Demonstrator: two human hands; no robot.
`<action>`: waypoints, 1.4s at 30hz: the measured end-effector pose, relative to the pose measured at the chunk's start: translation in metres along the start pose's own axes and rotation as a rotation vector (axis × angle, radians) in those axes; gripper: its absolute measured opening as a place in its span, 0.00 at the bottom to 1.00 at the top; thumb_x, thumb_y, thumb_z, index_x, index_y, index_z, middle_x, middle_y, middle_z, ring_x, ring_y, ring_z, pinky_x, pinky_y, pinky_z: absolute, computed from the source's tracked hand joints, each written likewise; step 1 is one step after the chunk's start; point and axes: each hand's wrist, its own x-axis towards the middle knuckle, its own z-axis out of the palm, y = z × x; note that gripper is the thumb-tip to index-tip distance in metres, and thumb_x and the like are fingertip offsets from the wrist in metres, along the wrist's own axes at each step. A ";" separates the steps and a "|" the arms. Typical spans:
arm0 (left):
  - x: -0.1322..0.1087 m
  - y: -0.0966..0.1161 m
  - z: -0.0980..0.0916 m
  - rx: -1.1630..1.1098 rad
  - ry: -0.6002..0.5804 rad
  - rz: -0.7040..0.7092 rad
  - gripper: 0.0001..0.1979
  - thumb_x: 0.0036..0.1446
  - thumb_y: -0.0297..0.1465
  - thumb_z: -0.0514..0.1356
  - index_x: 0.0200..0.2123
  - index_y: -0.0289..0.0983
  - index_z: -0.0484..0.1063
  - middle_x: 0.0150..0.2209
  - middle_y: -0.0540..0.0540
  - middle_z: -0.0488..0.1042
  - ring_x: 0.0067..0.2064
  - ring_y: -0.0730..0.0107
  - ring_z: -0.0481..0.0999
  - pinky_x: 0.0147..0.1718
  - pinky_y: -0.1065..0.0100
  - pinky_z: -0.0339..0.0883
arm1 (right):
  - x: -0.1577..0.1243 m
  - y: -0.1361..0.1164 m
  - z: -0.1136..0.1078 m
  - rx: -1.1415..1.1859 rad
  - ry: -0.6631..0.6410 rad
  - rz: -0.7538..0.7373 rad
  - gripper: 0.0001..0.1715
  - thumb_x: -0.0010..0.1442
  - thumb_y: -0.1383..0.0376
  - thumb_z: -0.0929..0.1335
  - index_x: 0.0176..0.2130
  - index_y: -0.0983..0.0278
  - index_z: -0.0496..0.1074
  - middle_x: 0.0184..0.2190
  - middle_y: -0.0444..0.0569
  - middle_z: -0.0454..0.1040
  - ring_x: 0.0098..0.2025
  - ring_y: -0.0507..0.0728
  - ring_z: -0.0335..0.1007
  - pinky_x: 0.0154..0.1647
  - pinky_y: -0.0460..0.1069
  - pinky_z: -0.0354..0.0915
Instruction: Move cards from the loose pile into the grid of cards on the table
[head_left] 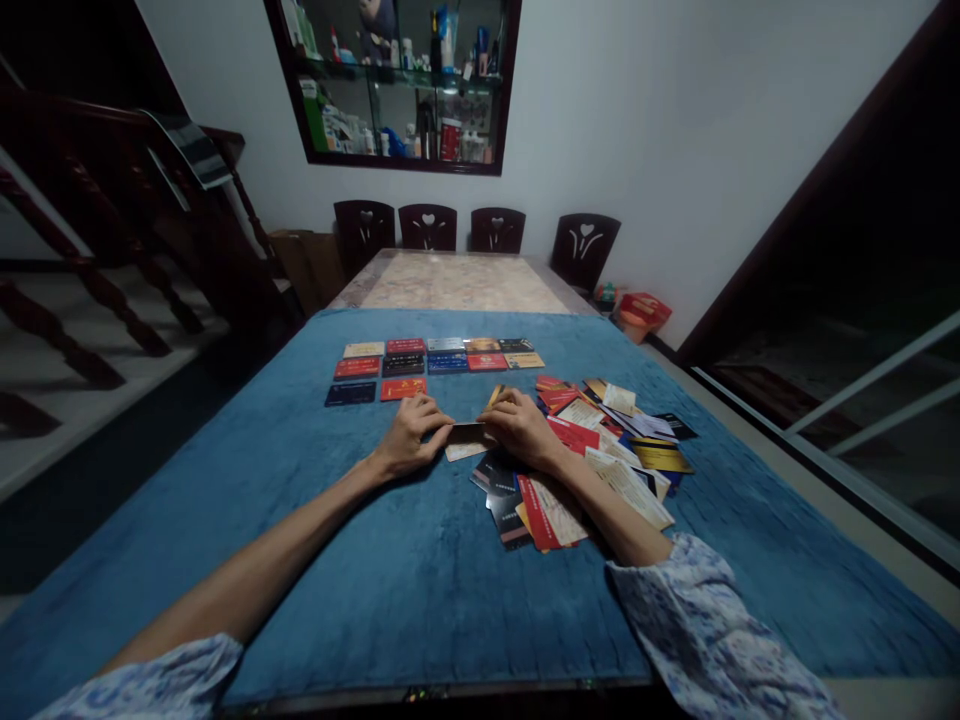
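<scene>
A card (466, 441) is held between my two hands at the middle of the blue cloth, its long edge toward me. My left hand (412, 435) pinches its left end, and my right hand (519, 428) closes on its right end. Beyond my left hand, cards lie in rows, among them an orange-red card (403, 388) and a dark card (351, 393). A gold card (501, 395) shows partly behind my right hand. Right of that hand spreads a loose pile of overlapping cards (630, 485), partly hidden by my right forearm.
The blue cloth (315, 580) covers the near part of a long table with a stone-patterned top (465, 280). Several dark chairs (427, 228) stand at the far end. A railing (97, 290) is on the left, and a red item (645, 310) sits beyond the right edge.
</scene>
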 end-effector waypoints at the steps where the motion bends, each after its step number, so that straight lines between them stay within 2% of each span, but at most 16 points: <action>1: 0.000 -0.001 0.001 0.008 0.004 -0.009 0.13 0.65 0.31 0.54 0.39 0.38 0.79 0.35 0.44 0.77 0.42 0.62 0.70 0.47 0.56 0.62 | 0.000 0.000 0.001 -0.014 0.009 0.011 0.14 0.69 0.63 0.64 0.44 0.60 0.79 0.37 0.52 0.80 0.45 0.60 0.65 0.48 0.56 0.61; 6: 0.000 -0.005 0.002 0.049 -0.014 -0.047 0.13 0.64 0.27 0.53 0.41 0.37 0.78 0.35 0.43 0.77 0.43 0.60 0.70 0.44 0.58 0.63 | 0.002 0.000 0.007 -0.068 0.027 0.082 0.14 0.68 0.65 0.64 0.44 0.60 0.79 0.36 0.52 0.80 0.44 0.60 0.65 0.48 0.55 0.61; 10: 0.000 -0.006 0.002 0.013 0.024 -0.088 0.13 0.64 0.25 0.53 0.43 0.38 0.77 0.36 0.44 0.77 0.43 0.61 0.72 0.46 0.58 0.64 | 0.004 -0.002 0.009 -0.072 0.036 0.114 0.14 0.67 0.67 0.64 0.46 0.60 0.79 0.35 0.52 0.79 0.44 0.60 0.65 0.47 0.55 0.61; 16: -0.001 -0.010 0.004 -0.038 0.047 -0.141 0.17 0.61 0.23 0.55 0.52 0.37 0.73 0.40 0.43 0.76 0.43 0.63 0.73 0.46 0.61 0.68 | 0.005 -0.004 0.010 -0.046 0.070 0.179 0.19 0.66 0.69 0.64 0.53 0.61 0.76 0.38 0.53 0.75 0.43 0.60 0.66 0.47 0.53 0.62; 19: -0.002 -0.011 0.005 -0.044 0.041 -0.143 0.17 0.61 0.24 0.56 0.52 0.37 0.72 0.40 0.44 0.75 0.42 0.63 0.74 0.46 0.61 0.68 | 0.006 -0.005 0.010 -0.036 0.065 0.197 0.20 0.65 0.69 0.64 0.55 0.61 0.74 0.37 0.52 0.73 0.43 0.59 0.66 0.47 0.53 0.62; 28: -0.001 -0.006 0.004 -0.013 0.006 -0.140 0.16 0.60 0.25 0.55 0.51 0.37 0.71 0.41 0.43 0.75 0.42 0.62 0.73 0.46 0.60 0.68 | 0.004 -0.006 0.010 -0.058 0.025 0.213 0.17 0.67 0.68 0.63 0.51 0.61 0.76 0.37 0.54 0.75 0.43 0.61 0.64 0.47 0.54 0.62; 36: -0.002 -0.006 0.004 0.010 -0.062 -0.134 0.23 0.54 0.25 0.57 0.55 0.37 0.68 0.45 0.42 0.76 0.45 0.58 0.72 0.48 0.56 0.67 | 0.002 -0.003 0.006 -0.085 -0.075 0.177 0.24 0.64 0.69 0.65 0.59 0.60 0.71 0.45 0.55 0.77 0.46 0.63 0.64 0.47 0.57 0.61; 42: -0.002 -0.006 0.005 0.017 -0.082 -0.134 0.24 0.55 0.25 0.57 0.56 0.36 0.66 0.49 0.39 0.75 0.45 0.58 0.73 0.48 0.57 0.67 | 0.003 -0.006 0.006 -0.139 -0.129 0.205 0.28 0.63 0.69 0.67 0.62 0.60 0.67 0.46 0.55 0.79 0.48 0.63 0.65 0.47 0.56 0.58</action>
